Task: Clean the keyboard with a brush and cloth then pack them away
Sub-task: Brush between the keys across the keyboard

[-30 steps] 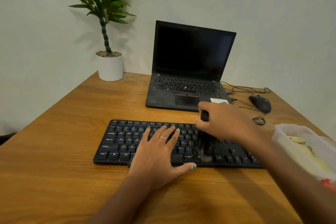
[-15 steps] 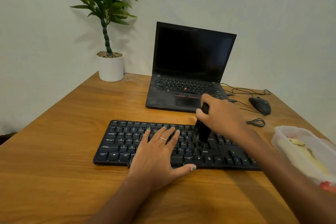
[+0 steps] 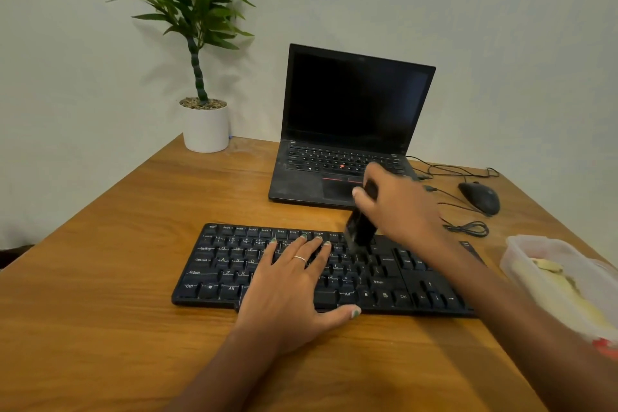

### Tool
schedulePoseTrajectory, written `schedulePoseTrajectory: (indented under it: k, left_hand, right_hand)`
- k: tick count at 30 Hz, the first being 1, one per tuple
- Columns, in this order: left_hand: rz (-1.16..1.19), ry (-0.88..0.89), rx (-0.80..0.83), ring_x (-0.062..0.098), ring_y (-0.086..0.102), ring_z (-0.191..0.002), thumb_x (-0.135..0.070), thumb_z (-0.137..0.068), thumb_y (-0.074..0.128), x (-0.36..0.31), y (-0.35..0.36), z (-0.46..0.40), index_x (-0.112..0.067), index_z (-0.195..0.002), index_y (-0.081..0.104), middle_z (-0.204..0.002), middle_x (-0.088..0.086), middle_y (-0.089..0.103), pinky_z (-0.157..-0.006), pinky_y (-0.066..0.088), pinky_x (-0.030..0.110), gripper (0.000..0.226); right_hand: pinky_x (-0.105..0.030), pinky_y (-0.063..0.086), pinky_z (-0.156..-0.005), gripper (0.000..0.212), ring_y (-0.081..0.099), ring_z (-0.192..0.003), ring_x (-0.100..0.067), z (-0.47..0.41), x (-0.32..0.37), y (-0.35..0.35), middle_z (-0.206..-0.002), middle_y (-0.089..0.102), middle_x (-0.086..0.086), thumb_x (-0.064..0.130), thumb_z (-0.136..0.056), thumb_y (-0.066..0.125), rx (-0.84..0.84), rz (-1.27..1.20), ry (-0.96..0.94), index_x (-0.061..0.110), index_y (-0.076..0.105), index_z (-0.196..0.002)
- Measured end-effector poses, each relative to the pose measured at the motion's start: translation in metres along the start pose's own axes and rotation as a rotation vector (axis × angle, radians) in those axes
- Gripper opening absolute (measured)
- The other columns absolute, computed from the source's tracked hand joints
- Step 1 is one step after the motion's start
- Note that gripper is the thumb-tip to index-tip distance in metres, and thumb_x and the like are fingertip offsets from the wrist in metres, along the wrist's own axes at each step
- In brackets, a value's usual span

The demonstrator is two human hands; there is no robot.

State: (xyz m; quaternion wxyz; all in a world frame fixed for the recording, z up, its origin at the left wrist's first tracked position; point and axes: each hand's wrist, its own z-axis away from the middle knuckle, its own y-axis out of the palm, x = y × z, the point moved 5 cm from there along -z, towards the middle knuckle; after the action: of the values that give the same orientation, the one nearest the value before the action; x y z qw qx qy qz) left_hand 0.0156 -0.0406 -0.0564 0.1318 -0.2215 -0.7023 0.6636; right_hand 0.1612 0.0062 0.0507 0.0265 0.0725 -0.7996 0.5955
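With the left hand (image 3: 287,291) flat, fingers straight, steadying the keyboard (image 3: 374,278), the right hand (image 3: 398,207), fingers gripping the brush (image 3: 359,227), should sweep lightly between rows.

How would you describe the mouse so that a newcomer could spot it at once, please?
Start at the open laptop at the back of the wooden table. Look to its right, past the loose cables: the mouse is the small, rounded black shape there, the only smooth domed thing nearby.
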Motion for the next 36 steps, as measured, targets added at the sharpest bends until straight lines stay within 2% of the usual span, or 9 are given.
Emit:
schedulePoseTrajectory:
  k: [5, 9, 13, 18, 22, 26, 31, 34, 36]
  left_hand:
    - [0.007, 0.000, 0.009, 0.010, -0.008, -0.149, -0.087, -0.079, 0.018, 0.000, 0.000, 0.000, -0.030, -0.155, -0.002, -0.163, -0.010, -0.003, -0.121, -0.004, 0.045, 0.098]
    - [0.003, -0.002, 0.001, 0.010, -0.008, -0.149, -0.087, -0.078, 0.017, 0.000, 0.001, 0.000, -0.030, -0.155, -0.002, -0.163, -0.010, -0.003, -0.121, -0.004, 0.046, 0.098]
    - [0.011, -0.001, 0.002, 0.010, -0.008, -0.149, -0.088, -0.077, 0.015, 0.000, 0.001, -0.001, -0.030, -0.155, -0.001, -0.163, -0.010, -0.002, -0.121, -0.004, 0.046, 0.099]
    - [0.004, 0.001, -0.003, 0.010, -0.008, -0.149, -0.090, -0.069, 0.005, 0.000, 0.001, 0.000, -0.030, -0.155, -0.002, -0.163, -0.010, -0.002, -0.121, -0.003, 0.046, 0.104]
    - [0.012, 0.003, -0.001, 0.010, -0.008, -0.149, -0.089, -0.064, -0.001, 0.000, 0.001, -0.001, -0.030, -0.155, -0.002, -0.163, -0.010, -0.002, -0.121, -0.003, 0.046, 0.108]
    - [0.012, 0.001, -0.005, 0.010, -0.008, -0.149, -0.090, -0.064, 0.000, 0.000, 0.001, -0.001, -0.031, -0.155, -0.002, -0.163, -0.010, -0.002, -0.121, -0.003, 0.046, 0.108]
    - [0.011, -0.002, 0.015, 0.010, -0.009, -0.149, -0.090, -0.066, 0.003, 0.000, 0.002, -0.001, -0.031, -0.155, -0.003, -0.163, -0.010, -0.003, -0.121, -0.004, 0.046, 0.107]
    - [0.010, -0.006, 0.012, 0.010, -0.008, -0.149, -0.090, -0.072, 0.010, 0.001, 0.002, -0.002, -0.031, -0.155, -0.003, -0.163, -0.010, -0.003, -0.121, -0.004, 0.046, 0.102]
    - [0.006, -0.006, 0.012, 0.010, -0.009, -0.149, -0.089, -0.071, 0.008, 0.000, 0.002, -0.001, -0.031, -0.155, -0.002, -0.163, -0.010, -0.003, -0.121, -0.004, 0.046, 0.103]
  right_hand:
    - [-0.030, 0.055, -0.061, 0.017, 0.060, -0.060, -0.014, -0.005, -0.007, -0.003, -0.078, 0.062, 0.002, 0.039, -0.093, 0.047, 0.290, -0.026, 0.043, 0.024, 0.044, -0.086]
    - [-0.035, 0.054, -0.065, 0.017, 0.057, -0.067, -0.016, 0.001, 0.001, 0.004, -0.073, 0.056, 0.004, 0.040, -0.095, 0.042, -0.030, 0.070, -0.033, 0.023, 0.043, -0.100]
    - [-0.029, 0.055, -0.062, 0.016, 0.063, -0.063, -0.015, -0.007, -0.004, -0.003, -0.079, 0.062, 0.002, 0.039, -0.093, 0.048, 0.322, 0.020, 0.012, 0.025, 0.045, -0.086]
    - [-0.031, 0.051, -0.059, 0.019, 0.056, -0.067, -0.017, -0.004, 0.009, 0.009, -0.074, 0.053, 0.004, 0.039, -0.095, 0.042, -0.042, 0.051, -0.061, 0.022, 0.041, -0.102]
    - [-0.027, 0.050, -0.056, 0.016, 0.058, -0.058, -0.014, -0.012, 0.004, 0.002, -0.075, 0.059, 0.003, 0.040, -0.094, 0.044, 0.239, -0.020, -0.017, 0.025, 0.041, -0.087]
    - [-0.034, 0.053, -0.063, 0.017, 0.058, -0.068, -0.018, -0.009, 0.010, 0.006, -0.075, 0.057, 0.002, 0.040, -0.095, 0.041, -0.004, 0.078, -0.074, 0.024, 0.043, -0.097]
    - [-0.030, 0.053, -0.061, 0.018, 0.059, -0.051, -0.012, -0.020, 0.002, 0.001, -0.072, 0.064, 0.001, 0.039, -0.093, 0.046, 0.335, 0.007, -0.026, 0.023, 0.046, -0.085]
    - [-0.034, 0.054, -0.062, 0.019, 0.059, -0.061, -0.016, -0.018, 0.009, 0.007, -0.075, 0.061, 0.001, 0.041, -0.094, 0.044, 0.077, 0.009, -0.133, 0.023, 0.044, -0.092]
    - [-0.038, 0.054, -0.063, 0.017, 0.059, -0.065, -0.020, -0.018, 0.012, 0.013, -0.073, 0.060, 0.000, 0.041, -0.092, 0.045, 0.085, 0.012, -0.145, 0.024, 0.042, -0.091]
